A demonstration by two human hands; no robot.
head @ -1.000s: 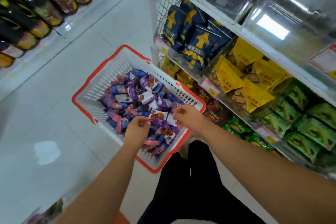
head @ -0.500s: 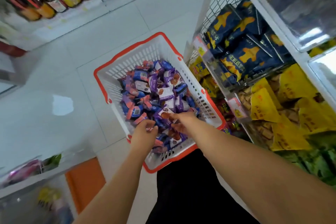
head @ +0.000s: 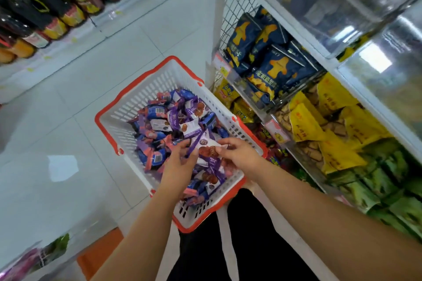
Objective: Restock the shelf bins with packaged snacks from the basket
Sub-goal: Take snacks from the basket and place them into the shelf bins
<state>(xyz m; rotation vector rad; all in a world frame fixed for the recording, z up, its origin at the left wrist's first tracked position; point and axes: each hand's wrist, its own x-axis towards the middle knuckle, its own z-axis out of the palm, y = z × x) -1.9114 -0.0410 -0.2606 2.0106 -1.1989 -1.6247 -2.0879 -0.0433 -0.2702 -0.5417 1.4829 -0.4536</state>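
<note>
- Lying between the two hands, a white-and-purple snack packet (head: pixel 206 147) is seen raised slightly above the heap in the basket (head: pixel 137 98), which stands on the floor just beside the shelf.
- The left hand (head: pixel 180 162) is curled over the packet's left end, with purple wrapper edge pinched under the fingers; how many packets are gathered there cannot be told.
- The right hand (head: pixel 239 155) is set at the packet's right end, where thumb and forefinger are closed on the wrapper.
- The packet's long axis is judged to run roughly left to right, from one hand to the other, so that each hand is placed at an end and not over the middle.
- The shelf bins (head: pixel 319 121) lie to the right of and above the basket; the right hand is the nearer to them.
- The lift toward the bins is therefore judged to be best led by the right hand, up and rightward over the basket's red rim.
- No packet is yet seen clear of the basket.
</note>
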